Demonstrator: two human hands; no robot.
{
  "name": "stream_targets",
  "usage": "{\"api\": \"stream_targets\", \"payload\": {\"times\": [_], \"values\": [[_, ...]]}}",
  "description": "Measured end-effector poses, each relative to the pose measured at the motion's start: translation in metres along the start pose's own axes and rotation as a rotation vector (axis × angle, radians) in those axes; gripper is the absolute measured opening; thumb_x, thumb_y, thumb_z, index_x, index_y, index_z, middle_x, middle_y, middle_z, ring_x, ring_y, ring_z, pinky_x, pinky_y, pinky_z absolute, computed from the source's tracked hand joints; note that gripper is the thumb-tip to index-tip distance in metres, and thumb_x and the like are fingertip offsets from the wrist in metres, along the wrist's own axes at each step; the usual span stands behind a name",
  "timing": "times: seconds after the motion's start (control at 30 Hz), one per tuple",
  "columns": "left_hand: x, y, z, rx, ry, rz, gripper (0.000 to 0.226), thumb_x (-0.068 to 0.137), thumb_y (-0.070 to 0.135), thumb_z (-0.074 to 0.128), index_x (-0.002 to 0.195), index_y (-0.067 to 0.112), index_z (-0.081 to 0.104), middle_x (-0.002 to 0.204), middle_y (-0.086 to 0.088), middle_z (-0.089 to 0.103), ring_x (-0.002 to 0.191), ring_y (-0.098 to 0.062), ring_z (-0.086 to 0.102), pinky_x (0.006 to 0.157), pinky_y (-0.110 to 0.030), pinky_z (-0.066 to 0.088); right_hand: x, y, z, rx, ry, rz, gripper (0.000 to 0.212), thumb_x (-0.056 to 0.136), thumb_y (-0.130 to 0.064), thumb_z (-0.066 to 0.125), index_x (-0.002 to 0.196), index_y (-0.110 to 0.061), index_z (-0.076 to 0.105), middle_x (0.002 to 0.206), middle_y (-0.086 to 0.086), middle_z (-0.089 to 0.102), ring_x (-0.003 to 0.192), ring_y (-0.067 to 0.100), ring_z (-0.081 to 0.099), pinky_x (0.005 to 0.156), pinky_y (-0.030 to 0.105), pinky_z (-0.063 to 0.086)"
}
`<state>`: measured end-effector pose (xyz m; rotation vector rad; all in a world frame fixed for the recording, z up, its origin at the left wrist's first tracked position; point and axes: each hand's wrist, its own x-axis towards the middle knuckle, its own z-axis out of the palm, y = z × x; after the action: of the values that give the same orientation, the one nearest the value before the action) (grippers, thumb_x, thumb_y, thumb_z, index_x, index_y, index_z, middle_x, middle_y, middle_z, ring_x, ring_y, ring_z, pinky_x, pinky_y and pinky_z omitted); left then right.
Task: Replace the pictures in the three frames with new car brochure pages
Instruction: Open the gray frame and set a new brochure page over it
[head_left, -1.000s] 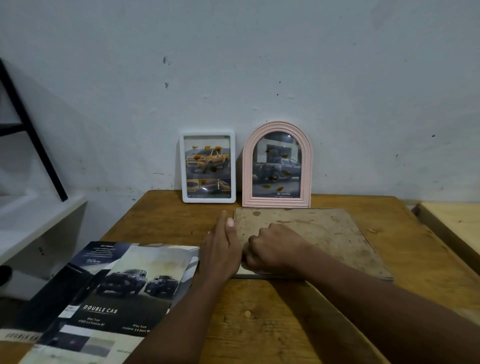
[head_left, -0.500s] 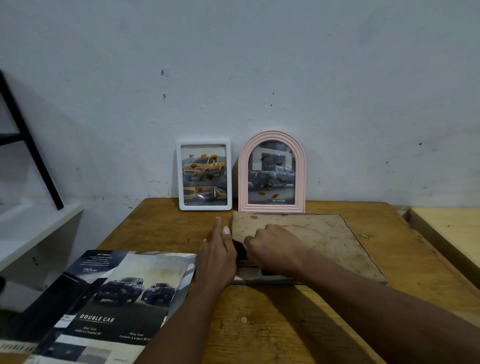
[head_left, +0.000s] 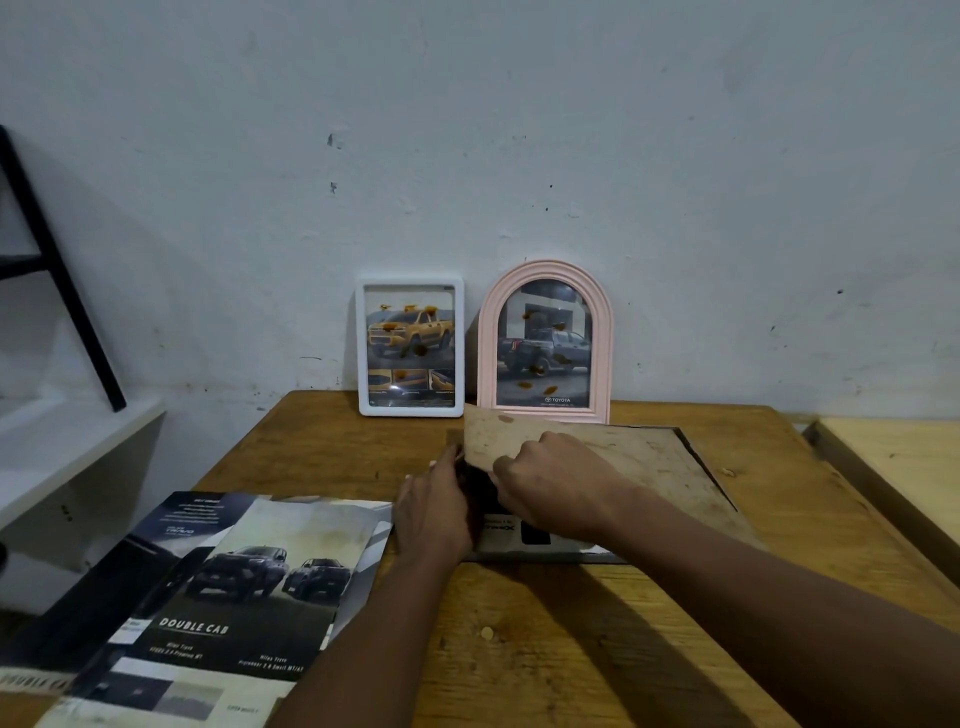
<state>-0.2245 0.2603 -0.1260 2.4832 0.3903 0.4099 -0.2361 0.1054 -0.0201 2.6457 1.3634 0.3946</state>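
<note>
- My right grip (head_left: 550, 483) has its fingers curled round the left edge of the brown back board (head_left: 639, 457). It holds that edge up, so the board tilts.
- My left grip (head_left: 434, 512) is flat, with straight fingers against the left side of the flat frame (head_left: 545, 558). It holds nothing.
- Under the raised board a bit of a picture (head_left: 501, 535) shows.
- This frame lies back-up on the desk (head_left: 519, 649).
- The car brochure pages (head_left: 249, 587) lie on the desk to the left, just beside my left arm.
- A white frame (head_left: 410, 410) and a pink arched frame (head_left: 602, 338) stand at the back by the wall, each with a truck picture.
</note>
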Motion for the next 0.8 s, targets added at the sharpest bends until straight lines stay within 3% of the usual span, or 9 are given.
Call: {"api": "stream_targets", "payload": {"times": [0.1, 0.2, 0.3, 0.4, 0.47, 0.53, 0.63, 0.7, 0.8], "values": [[0.0, 0.004, -0.005, 0.0, 0.015, 0.008, 0.038, 0.1, 0.024, 0.06, 0.136, 0.03, 0.051, 0.125, -0.001, 0.068, 0.124, -0.027, 0.058, 0.107, -0.05, 0.046, -0.01, 0.013, -0.016, 0.027, 0.126, 0.066, 0.027, 0.103, -0.03, 0.044, 0.097, -0.012, 0.063, 0.074, -0.001, 0.055, 0.06, 0.017, 0.053, 0.064, 0.033, 0.052], [0.0, 0.01, -0.013, 0.038, -0.003, 0.019, 0.047, 0.1, 0.023, 0.057, 0.145, 0.027, 0.046, 0.13, -0.004, 0.066, 0.13, -0.028, 0.054, 0.114, -0.053, 0.039, -0.026, 0.035, -0.035, 0.068, 0.365, 0.152, 0.027, 0.099, -0.029, 0.051, 0.089, -0.011, 0.069, 0.069, 0.002, 0.064, 0.049, 0.015, 0.052, 0.051, 0.027, 0.045], [0.005, 0.017, -0.019, 0.017, 0.029, 0.068, 0.047, 0.102, 0.028, 0.053, 0.148, 0.028, 0.043, 0.132, -0.004, 0.064, 0.128, -0.026, 0.055, 0.116, -0.054, 0.035, -0.048, 0.05, -0.05, 0.151, 0.536, 0.183, 0.032, 0.098, -0.031, 0.05, 0.094, -0.01, 0.074, 0.072, 0.007, 0.072, 0.048, 0.017, 0.06, 0.049, 0.033, 0.054], [0.007, 0.052, -0.046, -0.645, 0.021, -0.133, 0.042, 0.106, 0.049, 0.04, 0.145, 0.032, 0.045, 0.129, -0.004, 0.061, 0.109, -0.022, 0.06, 0.095, -0.053, 0.052, -0.062, 0.047, -0.053, 0.214, 0.6, 0.188, 0.022, 0.096, -0.028, 0.061, 0.099, -0.011, 0.074, 0.081, 0.005, 0.075, 0.056, 0.016, 0.066, 0.054, 0.034, 0.057], [0.01, 0.08, -0.066, -1.094, -0.091, -0.271, 0.044, 0.102, 0.061, 0.04, 0.133, 0.031, 0.05, 0.117, -0.002, 0.059, 0.108, -0.03, 0.063, 0.091, -0.057, 0.056, -0.063, 0.04, -0.05, 0.253, 0.607, 0.194, 0.029, 0.095, -0.037, 0.056, 0.1, -0.015, 0.074, 0.087, 0.002, 0.076, 0.065, 0.014, 0.068, 0.058, 0.034, 0.058], [0.01, 0.101, -0.085, -1.264, -0.218, -0.272, 0.043, 0.097, 0.062, 0.051, 0.123, 0.029, 0.055, 0.119, -0.007, 0.059, 0.109, -0.038, 0.065, 0.086, -0.058, 0.059, -0.061, 0.033, -0.046, 0.309, 0.588, 0.217, 0.038, 0.091, -0.046, 0.049, 0.099, -0.018, 0.074, 0.09, -0.001, 0.075, 0.071, 0.011, 0.069, 0.061, 0.034, 0.059], [0.004, 0.113, -0.099, -1.14, -0.279, -0.21, 0.05, 0.099, 0.022, 0.063, 0.146, 0.025, 0.045, 0.133, -0.013, 0.055, 0.105, -0.036, 0.066, 0.064, -0.039, 0.062, -0.057, 0.022, -0.037, 0.365, 0.525, 0.265, 0.042, 0.087, -0.054, 0.049, 0.096, -0.021, 0.074, 0.089, -0.005, 0.074, 0.074, 0.009, 0.067, 0.063, 0.033, 0.058], [0.001, 0.111, -0.103, -1.032, -0.24, -0.181, 0.064, 0.098, -0.001, 0.058, 0.152, 0.03, 0.042, 0.133, -0.01, 0.05, 0.101, -0.032, 0.066, 0.061, -0.034, 0.061, -0.058, 0.02, -0.031, 0.445, 0.515, 0.31, 0.043, 0.087, -0.058, 0.049, 0.095, -0.023, 0.073, 0.088, -0.009, 0.072, 0.075, 0.005, 0.064, 0.066, 0.035, 0.058], [-0.007, 0.104, -0.11, -1.063, -0.238, -0.154, 0.057, 0.099, -0.006, 0.053, 0.146, 0.027, 0.053, 0.124, -0.007, 0.054, 0.097, -0.028, 0.066, 0.062, -0.031, 0.062, -0.067, 0.041, -0.02, 0.491, 0.52, 0.502, 0.041, 0.092, -0.057, 0.052, 0.11, -0.023, 0.067, 0.111, -0.004, 0.068, 0.098, 0.011, 0.059, 0.084, 0.036, 0.053]]}}
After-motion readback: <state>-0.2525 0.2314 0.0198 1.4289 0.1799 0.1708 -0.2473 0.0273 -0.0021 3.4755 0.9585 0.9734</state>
